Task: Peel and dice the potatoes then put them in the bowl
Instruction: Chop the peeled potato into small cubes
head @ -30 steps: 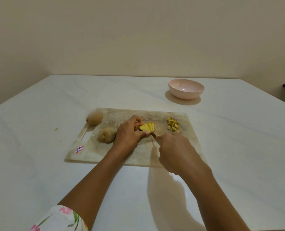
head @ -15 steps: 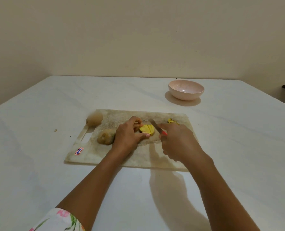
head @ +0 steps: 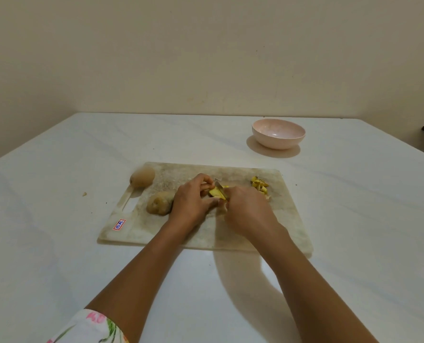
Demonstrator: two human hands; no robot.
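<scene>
Dicing now, I reckon | left hand (head: 193,206) pinches potato slices (head: 215,192) | right hand (head: 248,211) grips knife (head: 220,187) | next: careful crosscuts, fingertips clear

One head-worn view, tilted forward and down.
You look from the near edge of the table (head: 57,243) across the cutting board (head: 141,231), close below you, toward the far wall (head: 206,58).

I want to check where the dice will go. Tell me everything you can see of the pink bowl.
The pink bowl is round and shallow, with a glossy, faintly mottled inside; it looks like plastic. It stands upright on the white table, beyond the far right corner of the cutting board and apart from it. What shows of its inside is empty. Only the table touches it.
</scene>
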